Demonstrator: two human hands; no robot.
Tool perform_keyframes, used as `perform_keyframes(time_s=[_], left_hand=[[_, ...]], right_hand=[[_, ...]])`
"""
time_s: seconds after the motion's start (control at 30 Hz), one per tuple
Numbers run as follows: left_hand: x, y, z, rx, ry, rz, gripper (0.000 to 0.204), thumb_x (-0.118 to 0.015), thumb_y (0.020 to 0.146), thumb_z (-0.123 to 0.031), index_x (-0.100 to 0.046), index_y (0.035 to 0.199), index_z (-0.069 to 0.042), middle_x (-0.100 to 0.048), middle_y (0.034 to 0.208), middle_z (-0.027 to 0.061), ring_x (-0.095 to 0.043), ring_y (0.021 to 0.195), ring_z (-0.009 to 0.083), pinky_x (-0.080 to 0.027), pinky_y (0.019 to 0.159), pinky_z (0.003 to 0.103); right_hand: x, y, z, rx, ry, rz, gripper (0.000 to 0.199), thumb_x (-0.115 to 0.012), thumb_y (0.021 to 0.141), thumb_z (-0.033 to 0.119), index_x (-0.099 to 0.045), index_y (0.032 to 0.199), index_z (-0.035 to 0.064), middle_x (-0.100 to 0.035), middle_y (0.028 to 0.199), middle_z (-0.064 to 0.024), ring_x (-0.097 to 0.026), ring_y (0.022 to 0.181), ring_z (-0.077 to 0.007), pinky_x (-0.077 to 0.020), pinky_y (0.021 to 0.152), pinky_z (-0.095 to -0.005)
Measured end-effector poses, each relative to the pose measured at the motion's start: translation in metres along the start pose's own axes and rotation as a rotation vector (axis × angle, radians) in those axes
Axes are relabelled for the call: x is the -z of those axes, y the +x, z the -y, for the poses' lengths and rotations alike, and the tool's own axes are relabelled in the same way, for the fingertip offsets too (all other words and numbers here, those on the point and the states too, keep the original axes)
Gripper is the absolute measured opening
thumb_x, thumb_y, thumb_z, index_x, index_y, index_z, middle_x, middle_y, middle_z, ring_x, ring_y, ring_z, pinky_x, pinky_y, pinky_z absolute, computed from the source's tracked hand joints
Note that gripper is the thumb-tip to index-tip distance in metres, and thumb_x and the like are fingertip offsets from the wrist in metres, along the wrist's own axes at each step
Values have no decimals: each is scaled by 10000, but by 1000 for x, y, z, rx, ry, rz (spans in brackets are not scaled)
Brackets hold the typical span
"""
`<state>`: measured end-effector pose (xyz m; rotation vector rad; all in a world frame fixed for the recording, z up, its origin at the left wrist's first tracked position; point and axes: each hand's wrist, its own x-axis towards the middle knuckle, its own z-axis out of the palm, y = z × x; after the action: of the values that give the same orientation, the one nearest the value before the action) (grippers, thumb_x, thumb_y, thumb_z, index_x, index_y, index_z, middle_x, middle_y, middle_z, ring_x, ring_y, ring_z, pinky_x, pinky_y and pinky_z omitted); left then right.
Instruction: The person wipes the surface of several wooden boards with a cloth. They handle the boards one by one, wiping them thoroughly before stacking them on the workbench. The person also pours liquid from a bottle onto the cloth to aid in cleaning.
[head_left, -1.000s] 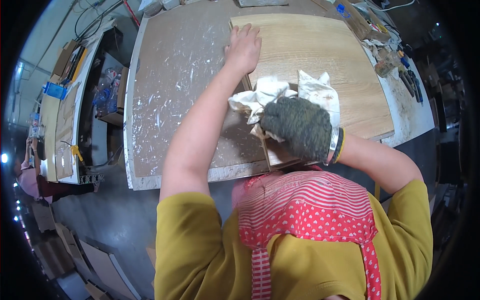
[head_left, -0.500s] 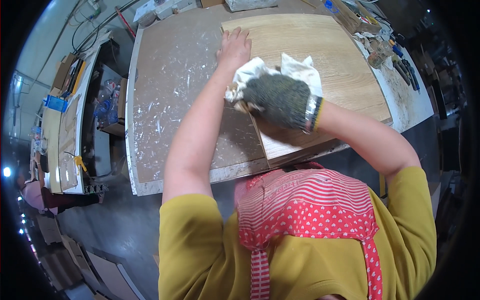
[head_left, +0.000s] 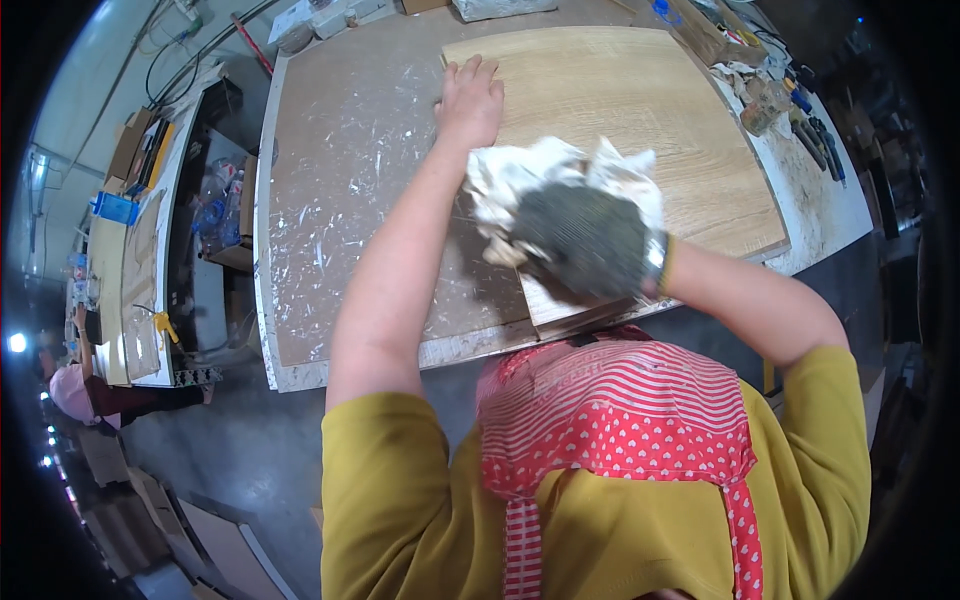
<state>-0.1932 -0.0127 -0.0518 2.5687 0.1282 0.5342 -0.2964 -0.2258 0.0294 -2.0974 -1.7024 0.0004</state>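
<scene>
Wiping the board [head_left: 640, 90] seems underway; extent done unclear.
Right hand [head_left: 580, 238] grips the rag [head_left: 522, 172] at seven o'clock; left hand [head_left: 470, 105], fingers open, rests at ten.

Board [head_left: 640, 95] on right half of table [head_left: 330, 200], reaching close to near edge. Left hand [head_left: 470, 105] at board's left edge, close to far left corner; right hand [head_left: 580, 240] on cloth [head_left: 525, 170], over board's near left part. Right of board: jar [head_left: 765, 108], with tools [head_left: 820, 145] between it and table's right edge. Box [head_left: 705, 38] at far right corner, behind jar. Left of table, across floor: 1 bench [head_left: 170, 265], bottles [head_left: 213, 215] in carton [head_left: 246, 200] below its top, 1 person [head_left: 75, 393] at near end.
</scene>
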Motion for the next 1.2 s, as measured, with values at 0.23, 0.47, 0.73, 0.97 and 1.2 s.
perform_keyframes(time_s=[0.23, 0.47, 0.73, 0.97, 1.2], left_hand=[[8, -4, 1, 16, 11, -8, 429, -403, 936, -316, -477, 1335, -177, -361, 1468, 48, -252, 1383, 315, -316, 1048, 561], [-16, 12, 41, -89, 138, -55, 426, -407, 932, -319, -484, 1330, -186, -364, 1466, 45, -250, 1383, 321, -313, 1047, 572], [0, 4, 11, 10, 60, 29, 449, -373, 942, -362, -462, 1352, -201, -338, 1484, 32, -237, 1389, 312, -301, 1059, 576], [-21, 18, 34, -136, 198, 1, 456, -363, 938, -351, -448, 1364, -212, -337, 1485, 29, -233, 1390, 308, -324, 1047, 573], [-3, 5, 18, -16, 100, 38, 460, -358, 950, -348, -429, 1379, -196, -311, 1500, 22, -215, 1400, 286, -308, 1056, 574]], right_hand=[[6, 8, 2, -50, 15, 213, 233, -623, 756, 196, -640, 936, 48, -645, 917, -169, -633, 835, -340, -503, 761, -421], [14, 15, 2, -3, 87, 172, 214, -628, 763, 193, -637, 908, 36, -639, 883, -170, -639, 818, -339, -508, 746, -416], [12, 20, -8, 120, -74, 40, 255, -613, 797, 227, -622, 961, 32, -657, 870, -181, -648, 807, -335, -513, 745, -421], [8, 39, -18, -48, -114, 145, 215, -593, 796, 257, -642, 865, 60, -657, 871, -168, -647, 808, -326, -509, 734, -436], [52, 6, -21, -376, 235, 569, 415, -675, 780, 386, -686, 1053, 73, -670, 1032, -159, -647, 896, -338, -496, 831, -389]])
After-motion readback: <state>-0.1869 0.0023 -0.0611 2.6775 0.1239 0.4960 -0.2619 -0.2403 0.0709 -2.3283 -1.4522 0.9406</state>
